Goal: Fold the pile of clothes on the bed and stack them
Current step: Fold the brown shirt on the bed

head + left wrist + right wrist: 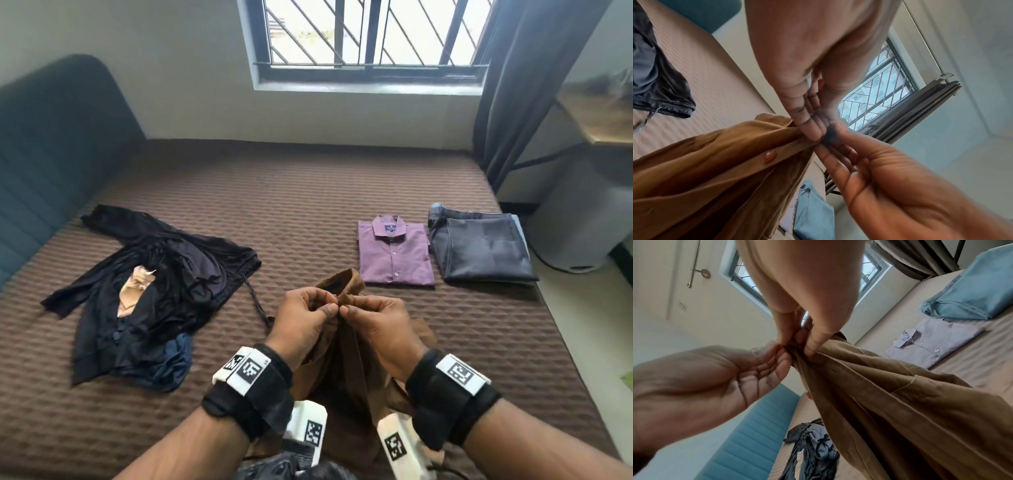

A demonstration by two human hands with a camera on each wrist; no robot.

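1. Head view: your left hand (305, 318) and right hand (375, 323) meet in front of you above the bed (308, 192). Both pinch the brown shirt (342, 370) just under its collar, fingers curled, thumbs pressed to the cloth. The shirt's collar stands up above your fingertips, and the rest of the shirt hangs down between your wrists.
2. Same view, to your left: the unfolded pile of dark clothes (154, 291) lies on the bed, with a pale peach piece showing in it and a blue one at its near edge.
3. Same view, to your right: a folded purple shirt (395, 250) lies flat, collar toward the window (370, 34). Just beside it, farther right, lie folded grey trousers (483, 250). The two lie side by side, not stacked.
4. Left wrist view: your left hand (807, 65) comes down from the top, and its fingertips (813, 129) press the brown shirt's edge (715, 162). Your right hand (890, 178) reaches in from the lower right, its fingers meeting the same spot. A reddish button (769, 155) sits on the shirt just below the grip.
5. Right wrist view: your right hand (807, 288) pinches the gathered brown shirt (879, 394) between thumb and fingers. Your left hand (715, 378) lies palm up, fingers bent to the same bunch of cloth. The purple shirt (931, 345) lies on the bed behind, and the dark pile (812, 451) shows below.
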